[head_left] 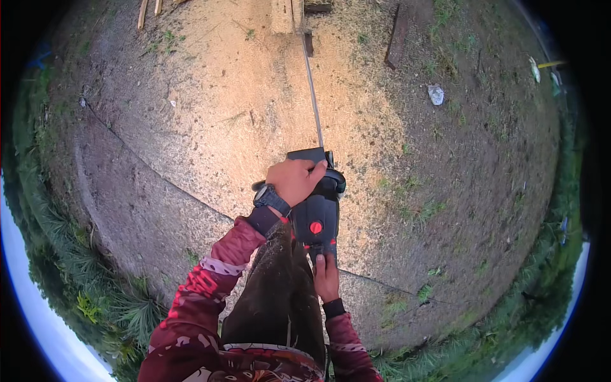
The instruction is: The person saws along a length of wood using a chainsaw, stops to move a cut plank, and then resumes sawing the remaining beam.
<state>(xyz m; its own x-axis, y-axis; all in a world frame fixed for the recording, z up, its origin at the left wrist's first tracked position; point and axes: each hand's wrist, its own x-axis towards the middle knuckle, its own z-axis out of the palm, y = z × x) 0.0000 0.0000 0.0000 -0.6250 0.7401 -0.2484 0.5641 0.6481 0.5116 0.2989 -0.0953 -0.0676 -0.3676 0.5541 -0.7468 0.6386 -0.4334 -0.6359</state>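
A black chainsaw [321, 213] with a round red cap on top is in both my hands, in the middle of the view. My left hand [296, 181] is closed over its front handle, just behind the dark hand guard [307, 154]. Lower down, my right hand [326, 279] wraps the rear handle, its underside fingers hidden. The long guide bar [313, 95] points away from me, seen almost edge-on. Its far end meets the sawn timber [282, 18] at the top; how deep the tip sits there I cannot tell.
Pale sawdust [235, 121] covers the ground around the timber. A dark plank [397, 37] and a whitish lump [436, 95] lie to the right, thin wood strips [142, 14] at far left. A dark cord-like line [159, 173] crosses the ground by my legs.
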